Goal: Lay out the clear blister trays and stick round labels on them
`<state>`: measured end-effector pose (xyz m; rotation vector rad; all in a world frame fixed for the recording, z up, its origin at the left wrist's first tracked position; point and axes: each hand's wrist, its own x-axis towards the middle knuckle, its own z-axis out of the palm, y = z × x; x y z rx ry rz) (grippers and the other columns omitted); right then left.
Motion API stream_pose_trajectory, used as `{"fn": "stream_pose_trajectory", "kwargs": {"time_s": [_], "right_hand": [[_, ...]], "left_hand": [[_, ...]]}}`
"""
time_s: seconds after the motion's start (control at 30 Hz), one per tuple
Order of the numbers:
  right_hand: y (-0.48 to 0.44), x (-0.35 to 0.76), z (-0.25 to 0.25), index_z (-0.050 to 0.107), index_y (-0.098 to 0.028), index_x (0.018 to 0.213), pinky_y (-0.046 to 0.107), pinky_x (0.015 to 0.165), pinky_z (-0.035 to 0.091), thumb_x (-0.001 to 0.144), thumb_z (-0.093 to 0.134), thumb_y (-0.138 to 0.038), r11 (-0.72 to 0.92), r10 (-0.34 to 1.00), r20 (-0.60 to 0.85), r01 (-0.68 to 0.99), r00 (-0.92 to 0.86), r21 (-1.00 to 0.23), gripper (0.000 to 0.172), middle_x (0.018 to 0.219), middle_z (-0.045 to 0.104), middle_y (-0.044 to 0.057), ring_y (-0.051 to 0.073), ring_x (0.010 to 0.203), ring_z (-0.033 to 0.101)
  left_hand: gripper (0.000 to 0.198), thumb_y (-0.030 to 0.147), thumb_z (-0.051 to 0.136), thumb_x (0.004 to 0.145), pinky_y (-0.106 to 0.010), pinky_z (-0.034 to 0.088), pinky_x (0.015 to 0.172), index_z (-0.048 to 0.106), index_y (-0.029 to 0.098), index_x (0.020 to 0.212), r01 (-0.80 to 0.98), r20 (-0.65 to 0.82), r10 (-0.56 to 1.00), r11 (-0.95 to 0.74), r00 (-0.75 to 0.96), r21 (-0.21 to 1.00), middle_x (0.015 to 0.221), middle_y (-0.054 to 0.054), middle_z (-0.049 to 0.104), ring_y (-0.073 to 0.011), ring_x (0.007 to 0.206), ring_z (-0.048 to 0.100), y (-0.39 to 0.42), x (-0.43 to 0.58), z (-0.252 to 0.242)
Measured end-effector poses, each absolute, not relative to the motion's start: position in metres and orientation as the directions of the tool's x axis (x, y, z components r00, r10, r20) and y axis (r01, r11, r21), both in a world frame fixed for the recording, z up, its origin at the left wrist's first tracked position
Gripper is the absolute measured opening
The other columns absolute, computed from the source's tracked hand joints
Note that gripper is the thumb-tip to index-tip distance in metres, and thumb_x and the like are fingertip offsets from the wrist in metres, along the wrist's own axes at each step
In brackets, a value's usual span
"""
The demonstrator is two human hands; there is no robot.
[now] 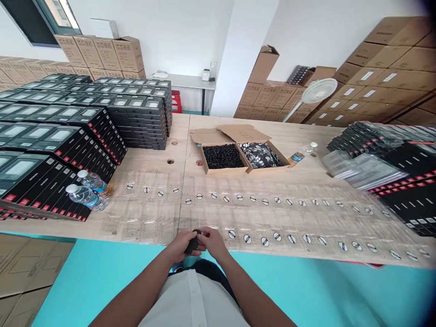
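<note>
At the table's front edge, my left hand (pixel 180 246) is closed around a small, dark, rounded piece (pixel 192 245); its exact kind does not show. The fingertips of my right hand (pixel 211 241) pinch at the same piece's upper right side. Just beyond my hands, clear plastic packaging pieces (pixel 204 219) lie in two rows. Round black-and-white labels (pixel 232 234) sit on the far row and on the near row to the right of my hands. The near row's pieces to the left show no labels.
Two open cartons, one with small black parts (pixel 223 156), the other with black-and-silver packets (pixel 260 155), stand mid-table. Stacked black boxes (pixel 136 120) fill the left. Water bottles (pixel 86 197) stand beside them. Clear plastic pieces (pixel 364 168) and black boxes crowd the right.
</note>
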<state>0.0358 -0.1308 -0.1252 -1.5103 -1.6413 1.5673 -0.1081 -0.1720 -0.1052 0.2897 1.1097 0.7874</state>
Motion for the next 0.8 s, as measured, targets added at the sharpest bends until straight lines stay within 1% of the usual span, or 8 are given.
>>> {"fn": "stream_pose_trajectory", "kwargs": {"time_s": [0.1, 0.2, 0.27, 0.37, 0.43, 0.6, 0.7, 0.8], "right_hand": [[-0.127, 0.037, -0.123, 0.073, -0.016, 0.089, 0.03, 0.064, 0.046, 0.072, 0.057, -0.04, -0.238, 0.854, -0.368, 0.351, -0.369, -0.906, 0.034, 0.071, 0.066, 0.003, 0.018, 0.068, 0.058], [-0.126, 0.035, -0.119, 0.073, -0.016, 0.095, 0.032, 0.072, 0.048, 0.072, 0.059, -0.04, -0.231, 0.841, -0.346, 0.303, -0.416, -0.925, 0.036, 0.079, 0.07, 0.004, 0.02, 0.076, 0.062], [-0.127, 0.034, -0.118, 0.073, -0.017, 0.091, 0.032, 0.074, 0.049, 0.071, 0.059, -0.038, -0.226, 0.829, -0.333, 0.275, -0.449, -0.934, 0.032, 0.082, 0.071, 0.005, 0.021, 0.079, 0.062], [-0.133, 0.035, -0.121, 0.071, -0.016, 0.076, 0.031, 0.07, 0.047, 0.07, 0.06, -0.037, -0.232, 0.823, -0.329, 0.255, -0.464, -0.939, 0.024, 0.075, 0.07, 0.004, 0.02, 0.073, 0.061], [-0.139, 0.04, -0.123, 0.068, -0.016, 0.071, 0.03, 0.067, 0.045, 0.07, 0.061, -0.038, -0.244, 0.828, -0.337, 0.254, -0.447, -0.936, 0.023, 0.069, 0.067, 0.003, 0.018, 0.069, 0.058], [-0.151, 0.049, -0.124, 0.07, -0.017, 0.07, 0.03, 0.067, 0.045, 0.072, 0.059, -0.04, -0.264, 0.835, -0.348, 0.245, -0.426, -0.933, 0.026, 0.069, 0.068, 0.002, 0.018, 0.07, 0.058], [-0.154, 0.042, -0.124, 0.071, -0.017, 0.072, 0.029, 0.065, 0.044, 0.073, 0.058, -0.041, -0.259, 0.865, -0.338, 0.245, -0.37, -0.934, 0.027, 0.071, 0.069, 0.003, 0.018, 0.069, 0.058], [-0.155, 0.027, -0.127, 0.067, -0.017, 0.067, 0.028, 0.06, 0.04, 0.072, 0.059, -0.042, -0.251, 0.908, -0.319, 0.257, -0.272, -0.933, 0.027, 0.064, 0.064, 0.002, 0.016, 0.062, 0.053]], "left_hand": [[0.025, 0.037, 0.069, 0.078, -0.022, 0.048, 0.05, 0.063, 0.014, 0.084, -0.41, -0.681, 0.716, 0.673, 0.153, 0.616, 0.075, -0.011, 0.073, -0.0183, 0.066, 0.07, -0.175, -0.106, -0.104], [0.027, 0.034, 0.077, 0.07, -0.02, 0.045, 0.048, 0.066, 0.014, 0.086, -0.381, -0.667, 0.739, 0.647, 0.098, 0.661, 0.077, -0.009, 0.072, -0.0172, 0.069, 0.069, -0.179, -0.107, -0.104], [0.029, 0.032, 0.08, 0.066, -0.02, 0.044, 0.048, 0.067, 0.014, 0.084, -0.355, -0.665, 0.743, 0.641, 0.067, 0.681, 0.074, -0.007, 0.072, -0.0164, 0.067, 0.068, -0.183, -0.107, -0.104], [0.029, 0.031, 0.082, 0.062, -0.021, 0.044, 0.049, 0.067, 0.013, 0.08, -0.309, -0.671, 0.74, 0.648, 0.038, 0.696, 0.071, -0.006, 0.071, -0.015, 0.062, 0.067, -0.191, -0.103, -0.104], [0.03, 0.033, 0.08, 0.063, -0.021, 0.044, 0.049, 0.068, 0.013, 0.081, -0.282, -0.676, 0.735, 0.659, 0.046, 0.697, 0.073, -0.007, 0.072, -0.0164, 0.064, 0.068, -0.196, -0.098, -0.102], [0.036, 0.046, 0.07, 0.072, -0.021, 0.041, 0.047, 0.068, 0.013, 0.086, -0.247, -0.681, 0.728, 0.678, 0.087, 0.693, 0.086, -0.014, 0.075, -0.0214, 0.076, 0.072, -0.204, -0.097, -0.099], [0.037, 0.046, 0.073, 0.068, -0.02, 0.039, 0.047, 0.067, 0.014, 0.086, -0.216, -0.671, 0.737, 0.669, 0.075, 0.711, 0.086, -0.013, 0.075, -0.0219, 0.079, 0.072, -0.199, -0.106, -0.103], [0.036, 0.042, 0.075, 0.066, -0.02, 0.038, 0.048, 0.066, 0.015, 0.086, -0.19, -0.664, 0.745, 0.661, 0.053, 0.726, 0.086, -0.012, 0.075, -0.0214, 0.08, 0.072, -0.19, -0.123, -0.108]]}}
